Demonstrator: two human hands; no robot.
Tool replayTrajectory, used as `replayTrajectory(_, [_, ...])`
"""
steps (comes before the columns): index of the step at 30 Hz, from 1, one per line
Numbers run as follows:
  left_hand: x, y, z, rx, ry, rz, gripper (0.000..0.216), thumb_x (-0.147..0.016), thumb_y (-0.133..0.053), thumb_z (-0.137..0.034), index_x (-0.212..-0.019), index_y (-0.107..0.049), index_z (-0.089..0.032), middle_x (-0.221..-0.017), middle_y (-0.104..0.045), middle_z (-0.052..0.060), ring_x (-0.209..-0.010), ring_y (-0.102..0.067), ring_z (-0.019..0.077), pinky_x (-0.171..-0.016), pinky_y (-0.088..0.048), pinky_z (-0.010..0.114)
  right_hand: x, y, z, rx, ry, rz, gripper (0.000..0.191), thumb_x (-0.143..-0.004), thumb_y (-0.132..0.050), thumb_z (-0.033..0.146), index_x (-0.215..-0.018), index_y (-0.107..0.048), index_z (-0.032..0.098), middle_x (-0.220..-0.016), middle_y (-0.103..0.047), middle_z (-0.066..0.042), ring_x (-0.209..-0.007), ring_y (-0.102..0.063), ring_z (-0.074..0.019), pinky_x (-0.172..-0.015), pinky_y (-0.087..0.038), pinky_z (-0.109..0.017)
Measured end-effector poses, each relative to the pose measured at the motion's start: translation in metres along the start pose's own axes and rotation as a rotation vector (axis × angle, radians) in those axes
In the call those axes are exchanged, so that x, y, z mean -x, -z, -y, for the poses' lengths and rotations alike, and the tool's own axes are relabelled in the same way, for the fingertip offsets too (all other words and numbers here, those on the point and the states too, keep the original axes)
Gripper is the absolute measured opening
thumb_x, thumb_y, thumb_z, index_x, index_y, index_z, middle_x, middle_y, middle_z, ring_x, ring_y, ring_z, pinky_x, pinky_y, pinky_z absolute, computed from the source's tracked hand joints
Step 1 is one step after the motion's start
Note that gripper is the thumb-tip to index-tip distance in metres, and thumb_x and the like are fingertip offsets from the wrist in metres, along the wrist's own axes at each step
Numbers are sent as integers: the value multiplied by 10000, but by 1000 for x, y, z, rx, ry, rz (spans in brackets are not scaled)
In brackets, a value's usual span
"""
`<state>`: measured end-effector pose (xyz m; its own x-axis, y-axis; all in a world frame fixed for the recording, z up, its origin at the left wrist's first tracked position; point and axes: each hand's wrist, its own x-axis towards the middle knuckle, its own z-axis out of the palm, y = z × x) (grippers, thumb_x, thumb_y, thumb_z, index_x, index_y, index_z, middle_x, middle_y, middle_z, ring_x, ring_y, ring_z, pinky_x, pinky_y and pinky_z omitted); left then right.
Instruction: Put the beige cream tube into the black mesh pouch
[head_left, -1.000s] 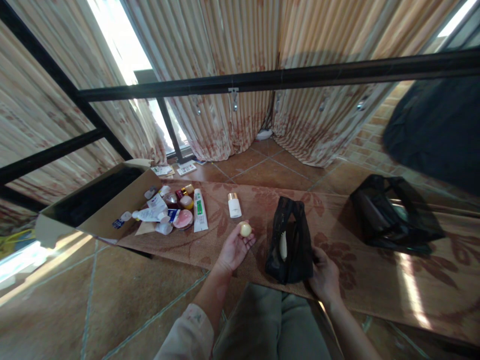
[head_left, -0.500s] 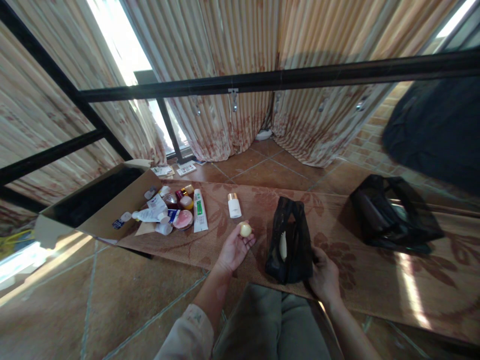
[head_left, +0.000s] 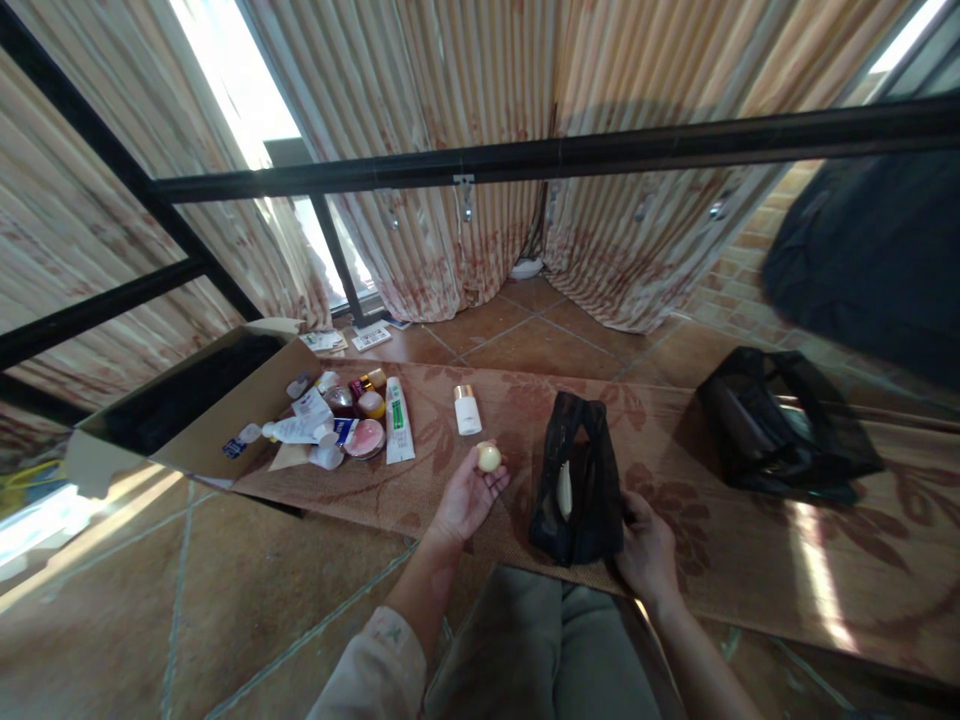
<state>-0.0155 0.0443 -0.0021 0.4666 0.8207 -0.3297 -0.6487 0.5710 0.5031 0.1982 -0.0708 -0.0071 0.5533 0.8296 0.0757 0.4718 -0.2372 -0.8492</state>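
Observation:
My left hand (head_left: 469, 495) is closed round a small cream-coloured jar (head_left: 489, 457) with a round, shiny top. A white bottle with a gold cap (head_left: 466, 412) lies just beyond it. To the right, a black mesh bag (head_left: 600, 500) stands open at the top, with a pale, slim item (head_left: 565, 490) visible inside. My right hand (head_left: 649, 545) grips the right side of this bag, its fingertips partly hidden behind the mesh.
Left on the cloth runner (head_left: 442, 490) are a white-and-green tube (head_left: 399, 420), a pink round compact (head_left: 365, 438) and several other cosmetics beside an open cardboard box (head_left: 217, 425). A second black mesh bag (head_left: 825, 450) stands at the right. A black rail (head_left: 525, 160) crosses behind.
Almost nothing differs; the whole view has shifted very slightly. Both hands keep their holds on the jar and the bag.

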Motion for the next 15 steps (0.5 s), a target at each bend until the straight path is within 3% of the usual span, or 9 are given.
replayTrajectory(15, [-1, -2, 1, -80, 6, -96, 512, -894, -375, -562, -845, -624, -117, -739, -664, 81, -636, -634, 137, -739, -499, 273, 0, -1, -5, -15, 22, 11, 311, -751, -493, 359, -941, -668, 187, -914, -709, -66, -814, -647, -221, -723, -470, -294])
